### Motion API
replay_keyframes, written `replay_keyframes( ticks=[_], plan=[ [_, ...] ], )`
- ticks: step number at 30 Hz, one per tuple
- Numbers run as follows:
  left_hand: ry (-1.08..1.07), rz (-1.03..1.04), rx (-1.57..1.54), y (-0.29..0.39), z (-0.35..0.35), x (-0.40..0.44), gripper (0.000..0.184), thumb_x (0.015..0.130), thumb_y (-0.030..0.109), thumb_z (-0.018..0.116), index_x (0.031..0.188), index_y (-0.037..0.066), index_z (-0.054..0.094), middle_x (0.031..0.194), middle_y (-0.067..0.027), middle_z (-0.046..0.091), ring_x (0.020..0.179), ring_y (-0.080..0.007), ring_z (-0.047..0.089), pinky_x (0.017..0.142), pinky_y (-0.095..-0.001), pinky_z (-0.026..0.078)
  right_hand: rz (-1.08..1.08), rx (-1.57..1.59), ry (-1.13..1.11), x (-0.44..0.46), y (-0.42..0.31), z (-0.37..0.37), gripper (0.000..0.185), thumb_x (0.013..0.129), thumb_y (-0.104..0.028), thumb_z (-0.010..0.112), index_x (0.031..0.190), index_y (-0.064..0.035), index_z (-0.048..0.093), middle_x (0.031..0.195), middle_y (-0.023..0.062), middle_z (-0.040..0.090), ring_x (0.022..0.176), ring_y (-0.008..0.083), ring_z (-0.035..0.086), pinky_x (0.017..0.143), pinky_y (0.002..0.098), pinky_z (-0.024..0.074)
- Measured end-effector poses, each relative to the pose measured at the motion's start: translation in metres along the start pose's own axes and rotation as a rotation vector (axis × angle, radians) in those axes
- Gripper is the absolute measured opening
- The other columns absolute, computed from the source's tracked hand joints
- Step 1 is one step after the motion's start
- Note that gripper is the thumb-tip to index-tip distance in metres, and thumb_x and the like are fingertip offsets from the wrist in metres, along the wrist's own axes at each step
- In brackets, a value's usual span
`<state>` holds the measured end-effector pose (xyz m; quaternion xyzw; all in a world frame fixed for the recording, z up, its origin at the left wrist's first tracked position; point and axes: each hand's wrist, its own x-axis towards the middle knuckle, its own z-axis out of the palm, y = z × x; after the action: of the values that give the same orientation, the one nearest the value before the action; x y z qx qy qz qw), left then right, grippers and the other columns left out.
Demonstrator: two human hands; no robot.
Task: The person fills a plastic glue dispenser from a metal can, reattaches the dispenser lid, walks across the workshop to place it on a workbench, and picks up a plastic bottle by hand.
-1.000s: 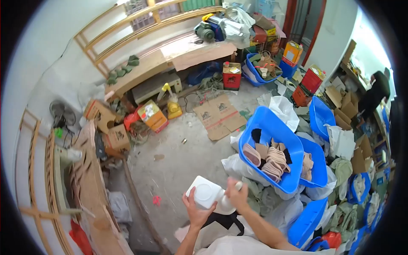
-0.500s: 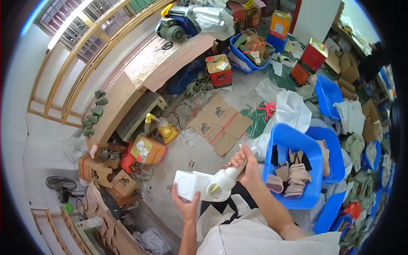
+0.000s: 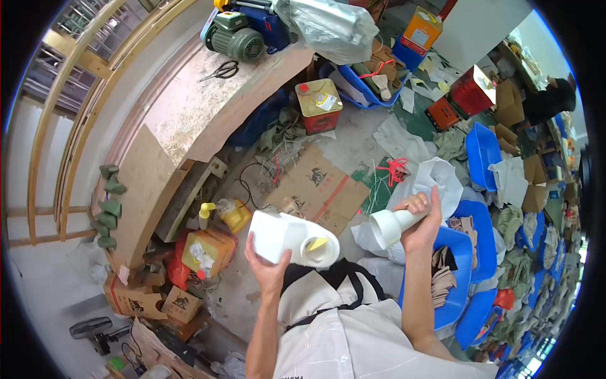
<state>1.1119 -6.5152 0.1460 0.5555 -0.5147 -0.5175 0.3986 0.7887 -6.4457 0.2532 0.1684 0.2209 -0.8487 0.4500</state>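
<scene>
My left hand (image 3: 268, 268) grips the boxy end of a white plastic container (image 3: 287, 239), low in the middle of the view. The container's round opening faces up, and something yellow shows inside it. To the right, my right hand (image 3: 420, 221) is wrapped round the narrow end of a white funnel-shaped piece (image 3: 390, 227), thumb pointing up. The wide mouth of that piece points left, toward the container, with a gap between the two.
A blue tub (image 3: 449, 278) with stacked tan pieces is just right of my right forearm. Flattened cardboard (image 3: 322, 183) lies on the floor ahead. A workbench (image 3: 183, 126) holds scissors and a motor. A person in dark clothes (image 3: 549, 101) is far right.
The funnel-shaped piece has come off the container and moved right in my right hand, uncovering the round opening. The view has shifted closer to the bench.
</scene>
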Motion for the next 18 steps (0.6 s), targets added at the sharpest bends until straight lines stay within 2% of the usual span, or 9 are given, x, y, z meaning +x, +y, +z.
replay_keyframes(
  ticks=[1, 4, 5, 7, 9, 10, 12, 14, 18],
  plan=[
    [-0.012, -0.043, -0.020, 0.010, 0.005, 0.024, 0.099, 0.068, 0.009, 0.087, 0.152, 0.006, 0.033, 0.139, -0.0135, 0.035, 0.133, -0.0279, 0.043, 0.113, -0.0416, 0.038, -0.072, -0.073, 0.046, 0.009, 0.001, 0.012, 0.040, 0.100, -0.039, 0.060, 0.072, -0.0140, 0.046, 0.063, -0.0030, 0.045, 0.058, 0.0110, 0.044, 0.072, 0.0316, 0.0458],
    [-0.105, -0.010, -0.058, 0.030, 0.019, 0.092, 0.099, 0.067, 0.010, 0.088, 0.151, 0.006, 0.034, 0.140, -0.0126, 0.034, 0.133, -0.0278, 0.042, 0.112, -0.0418, 0.039, -0.423, -0.844, -0.046, 0.037, 0.018, 0.016, 0.029, 0.099, -0.028, 0.064, 0.077, -0.0124, 0.053, 0.068, -0.0008, 0.052, 0.062, 0.0102, 0.048, 0.069, 0.0321, 0.0467],
    [-0.124, -0.008, -0.041, 0.039, 0.027, 0.112, 0.100, 0.067, 0.010, 0.088, 0.151, 0.006, 0.035, 0.139, -0.0127, 0.034, 0.133, -0.0282, 0.041, 0.112, -0.0423, 0.038, -0.470, -1.226, -0.043, 0.040, 0.023, 0.026, 0.012, 0.094, -0.016, 0.070, 0.088, -0.0077, 0.063, 0.074, 0.0023, 0.059, 0.066, 0.0106, 0.054, 0.066, 0.0320, 0.0476],
    [-0.195, -0.019, 0.010, 0.058, 0.035, 0.146, 0.101, 0.066, 0.012, 0.089, 0.151, 0.007, 0.035, 0.138, -0.0128, 0.035, 0.133, -0.0289, 0.040, 0.112, -0.0433, 0.038, -0.522, -1.818, -0.220, 0.041, 0.040, 0.060, 0.018, 0.086, -0.010, 0.076, 0.101, -0.0059, 0.068, 0.084, 0.0065, 0.063, 0.073, 0.0181, 0.061, 0.068, 0.0333, 0.0506],
    [-0.258, 0.076, 0.171, 0.067, 0.043, 0.175, 0.101, 0.066, 0.014, 0.089, 0.151, 0.006, 0.035, 0.137, -0.0136, 0.036, 0.133, -0.0300, 0.040, 0.112, -0.0444, 0.036, -0.545, -1.895, -0.394, 0.054, 0.057, 0.071, 0.032, 0.081, -0.012, 0.080, 0.111, -0.0077, 0.069, 0.095, 0.0097, 0.065, 0.084, 0.0264, 0.066, 0.075, 0.0356, 0.0535],
    [-0.285, 0.139, 0.239, 0.072, 0.049, 0.191, 0.101, 0.066, 0.015, 0.089, 0.151, 0.006, 0.035, 0.137, -0.0140, 0.037, 0.133, -0.0305, 0.039, 0.112, -0.0450, 0.035, -0.415, -1.914, -0.375, 0.056, 0.063, 0.077, 0.038, 0.081, -0.015, 0.080, 0.116, -0.0096, 0.069, 0.104, 0.0100, 0.066, 0.095, 0.0306, 0.065, 0.082, 0.0376, 0.0540],
    [-0.339, 0.222, 0.311, 0.073, 0.061, 0.211, 0.102, 0.065, 0.014, 0.089, 0.150, 0.003, 0.033, 0.137, -0.0151, 0.037, 0.131, -0.0313, 0.041, 0.112, -0.0456, 0.035, -0.423, -1.854, -0.413, 0.070, 0.071, 0.062, 0.040, 0.083, -0.016, 0.078, 0.122, -0.0130, 0.068, 0.113, 0.0088, 0.065, 0.105, 0.0286, 0.065, 0.085, 0.0372, 0.0543],
    [-0.397, 0.121, 0.026, 0.102, 0.092, 0.214, 0.104, 0.064, 0.012, 0.089, 0.150, 0.001, 0.031, 0.138, -0.0160, 0.035, 0.130, -0.0312, 0.041, 0.112, -0.0455, 0.037, -0.421, -1.813, -0.450, 0.082, 0.069, 0.063, 0.041, 0.081, -0.009, 0.074, 0.121, -0.0133, 0.068, 0.116, 0.0071, 0.065, 0.105, 0.0278, 0.066, 0.085, 0.0371, 0.0549],
    [-0.431, 0.395, 0.469, 0.128, 0.123, 0.224, 0.101, 0.065, 0.008, 0.085, 0.151, 0.005, 0.033, 0.136, -0.0134, 0.040, 0.130, -0.0298, 0.043, 0.111, -0.0396, 0.037, -0.450, -1.750, -0.563, 0.109, 0.045, 0.061, 0.052, 0.067, 0.003, 0.066, 0.117, -0.0131, 0.071, 0.118, 0.0045, 0.067, 0.102, 0.0281, 0.068, 0.084, 0.0362, 0.0556]
  ],
)
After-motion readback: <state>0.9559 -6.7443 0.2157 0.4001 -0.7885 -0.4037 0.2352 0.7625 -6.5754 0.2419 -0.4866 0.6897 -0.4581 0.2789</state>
